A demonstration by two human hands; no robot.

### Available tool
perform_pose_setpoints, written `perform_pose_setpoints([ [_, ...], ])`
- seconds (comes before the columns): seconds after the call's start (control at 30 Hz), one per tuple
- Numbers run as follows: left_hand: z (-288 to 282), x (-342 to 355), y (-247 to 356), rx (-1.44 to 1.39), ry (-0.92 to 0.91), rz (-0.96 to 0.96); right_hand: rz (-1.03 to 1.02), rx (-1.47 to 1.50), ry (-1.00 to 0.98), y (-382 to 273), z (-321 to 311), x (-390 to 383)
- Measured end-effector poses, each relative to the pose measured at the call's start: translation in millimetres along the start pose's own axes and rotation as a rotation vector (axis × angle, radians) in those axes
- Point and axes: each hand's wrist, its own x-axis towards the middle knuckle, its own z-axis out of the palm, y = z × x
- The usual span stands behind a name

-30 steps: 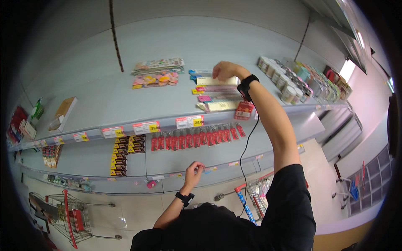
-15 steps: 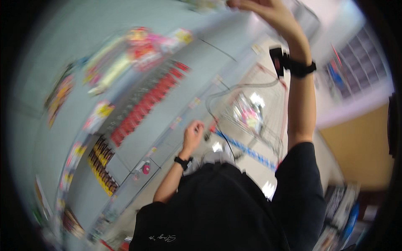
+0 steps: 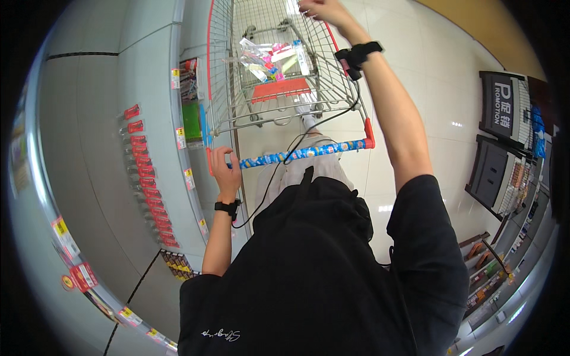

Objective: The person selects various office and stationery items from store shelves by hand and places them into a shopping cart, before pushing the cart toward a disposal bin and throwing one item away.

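My left hand point(image 3: 225, 174) is curled round the left end of the blue patterned handle point(image 3: 297, 153) of a shopping cart point(image 3: 219, 89) with red corners. My right hand point(image 3: 316, 10) is at the cart's upper right rim, fingers loosely bent and apart; whether they touch the rim is unclear. Colourful flat packaged items point(image 3: 267, 62) lie loose in the wire basket, above a red panel point(image 3: 279, 90). A thin black cable crosses the handle between my wrist bands.
A grey shelf point(image 3: 101, 148) runs along my left, with a row of red hanging-card packs point(image 3: 145, 169) and dark-and-yellow boxes point(image 3: 178, 264). On the right stand dark promotion bins point(image 3: 502, 104), stocked racks point(image 3: 493, 267) and a yellow panel point(image 3: 493, 26) beyond the tiled floor point(image 3: 433, 107).
The view has swung from facing the shelf to along the aisle over the cart. My left hand has moved onto the handle; my right has left the shelf for the cart rim.
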Motion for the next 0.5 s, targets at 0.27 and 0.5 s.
perform_pose_setpoints([
  [0.27,31.1,21.7,-5.4,0.286,-0.303,-0.255,0.704,-0.01,-0.34,235.9,145.2,73.9],
  [0.5,44.8,23.9,-22.5,0.236,-0.191,-0.192,1.006,0.057,-0.589,370.6,207.0,73.7],
])
